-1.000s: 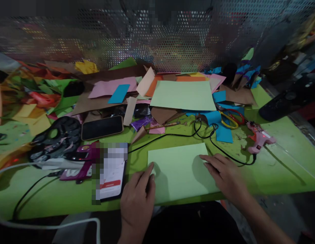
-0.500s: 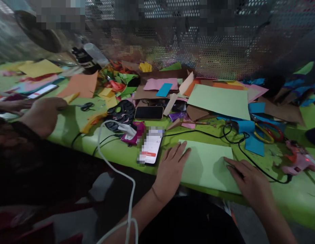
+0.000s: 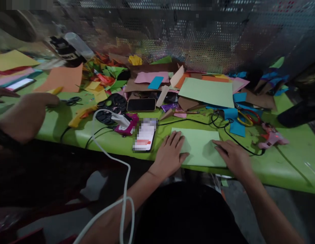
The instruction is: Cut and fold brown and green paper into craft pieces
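A pale green sheet of paper (image 3: 198, 147) lies flat near the front edge of the lime green table (image 3: 279, 162). My left hand (image 3: 170, 154) rests on the sheet's left edge, fingers stretched out and slightly apart. My right hand (image 3: 232, 157) lies flat on its right side, fingers extended toward the middle. Neither hand holds anything. A lit phone (image 3: 145, 135) lies just left of my left hand.
Another person's hand (image 3: 27, 113) rests on the table at far left near black scissors (image 3: 72, 100). A pink glue gun (image 3: 271, 138) with black cable (image 3: 215, 123), yellow-red scissors (image 3: 245, 117), a dark phone (image 3: 141, 104), a white cable (image 3: 121, 183) and heaps of coloured paper (image 3: 207, 91) lie about.
The view has swung left, bringing a neighbour's hand and more table into sight. My left hand went from a curled grip at the sheet's corner to lying flat with its fingers spread.
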Demonstrator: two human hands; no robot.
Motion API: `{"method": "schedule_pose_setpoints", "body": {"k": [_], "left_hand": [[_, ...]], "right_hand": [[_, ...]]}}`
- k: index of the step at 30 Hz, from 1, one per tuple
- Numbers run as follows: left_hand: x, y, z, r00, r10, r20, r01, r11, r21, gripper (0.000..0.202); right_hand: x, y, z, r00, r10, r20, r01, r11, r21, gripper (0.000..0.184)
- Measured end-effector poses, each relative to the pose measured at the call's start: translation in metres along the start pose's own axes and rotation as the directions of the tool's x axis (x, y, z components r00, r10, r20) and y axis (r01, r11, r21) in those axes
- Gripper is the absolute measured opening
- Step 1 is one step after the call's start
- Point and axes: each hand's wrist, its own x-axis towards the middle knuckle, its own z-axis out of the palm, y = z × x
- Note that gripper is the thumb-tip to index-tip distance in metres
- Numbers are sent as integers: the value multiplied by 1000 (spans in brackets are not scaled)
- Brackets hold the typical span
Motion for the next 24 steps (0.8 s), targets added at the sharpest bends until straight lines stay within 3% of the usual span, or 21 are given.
{"method": "schedule_pose_setpoints", "body": {"k": [4,7,9,10,13,16,20,24], "left_hand": [[-2,-3,2,999,41,-18,-41,999,-21,59],[-2,-2,2,999,33,-20,-34,999,-23,59],[-2,-2,2,999,38,-22,-38,999,-21,61],[-1,-2,2,999,40,-22,-41,999,-16,62],[-1,-4,5,999,37,-11,-37,999,15,56],[-1,-7,8,999,38,7,-38,998,47,54],[-1,-6,6,998,60,-3,-59,997,48,56],[0,-1,2,999,49,-23,-47,997,56,58]], "right_hand": [[2,-4,-20,999,30,32,-32,998,54,31],[-5,-23,-41,982,48,-184,-52,999,-17,36],[-15,-46,-47,958,-51,-281,31,997,-74,39],[-20,-60,-45,955,-125,-267,111,991,-69,42],[-34,-102,-19,935,-353,-30,354,935,15,60],[-41,-124,20,906,-407,120,405,913,38,72],[-48,-108,43,937,-320,143,328,944,-37,76],[-63,-65,27,962,-232,144,254,954,-160,69]]}}
